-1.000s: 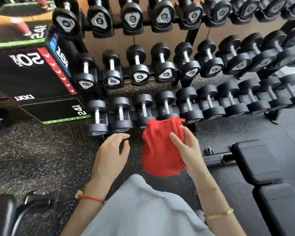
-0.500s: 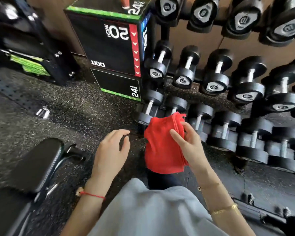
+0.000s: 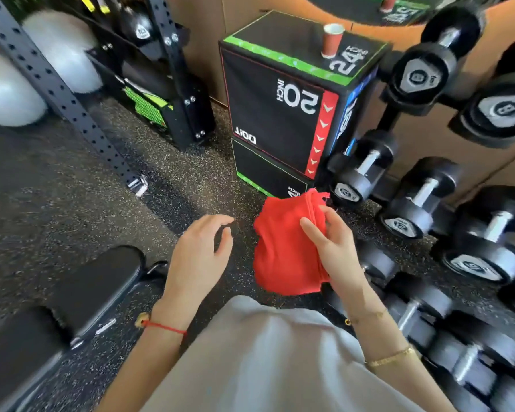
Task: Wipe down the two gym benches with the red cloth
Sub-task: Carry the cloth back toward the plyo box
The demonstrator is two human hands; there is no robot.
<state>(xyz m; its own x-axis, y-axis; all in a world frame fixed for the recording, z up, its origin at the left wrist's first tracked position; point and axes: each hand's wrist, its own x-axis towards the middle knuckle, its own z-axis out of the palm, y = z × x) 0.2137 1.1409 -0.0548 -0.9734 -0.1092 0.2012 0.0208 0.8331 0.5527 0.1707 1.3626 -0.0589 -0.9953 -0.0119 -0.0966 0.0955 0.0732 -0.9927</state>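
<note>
Head view, right hand: the right hand (image 3: 335,248) pinches the folded red cloth (image 3: 286,248) along its right edge, thumb in front and fingers behind, holding it in the air above the floor.
Head view, left hand: the left hand (image 3: 199,257) holds nothing; its fingers are loosely curled, just beside the cloth but apart from it.
Head view, bench: one gym bench (image 3: 72,295) lies at lower left, black pads bare, well apart from the cloth. The second bench is not in view.
Head view, surroundings: a dumbbell rack (image 3: 428,203) stands at right, and a plyo box (image 3: 280,114) carrying a paper cup (image 3: 332,40) stands ahead.
Step in hand: judged as carrying the cloth to a bench; it touches no pad.
Next move calls for: lowering the cloth leftward onto the near pad, flattening it under the palm, then wiping in strokes along the pad.
</note>
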